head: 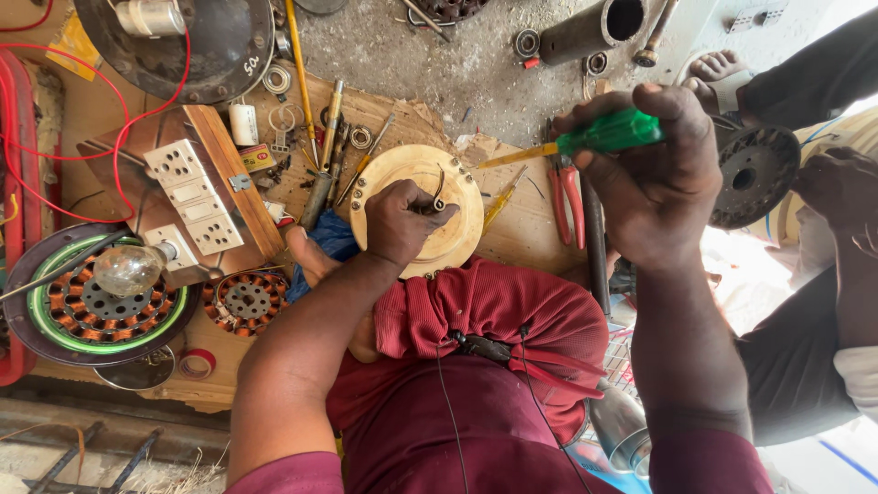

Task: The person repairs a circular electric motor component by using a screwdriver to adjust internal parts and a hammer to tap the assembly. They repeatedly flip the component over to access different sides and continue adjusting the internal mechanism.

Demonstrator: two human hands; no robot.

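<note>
- The left hand [401, 222] lies on top of a round cream-coloured cover [430, 209], its grip curled tight around a small metal hook [438, 195] that sticks up from the cover's middle.
- The cover rests on the person's lap, against the red cloth [494, 311] bunched over the knee, with small bolts showing along its left rim.
- The right hand [654, 178] is raised above and to the right of the cover, its grip fully closed round the green handle of a screwdriver [585, 139].
- The screwdriver's yellow shaft points left and slightly down toward the cover's upper right edge; whether the tip touches it cannot be told.
- A pair of red-handled pliers [567, 197] lies on the cardboard just below the screwdriver.
- To the left sits a wooden board with white switches [194, 194], and beside it a glass bulb [128, 269] over a copper-wound coil ring [96, 306].
- A smaller coil ring [245, 300] lies near the left forearm.
- At the right edge another person's hand [837, 187] holds a dark round disc [754, 174], well apart from the cover.
</note>
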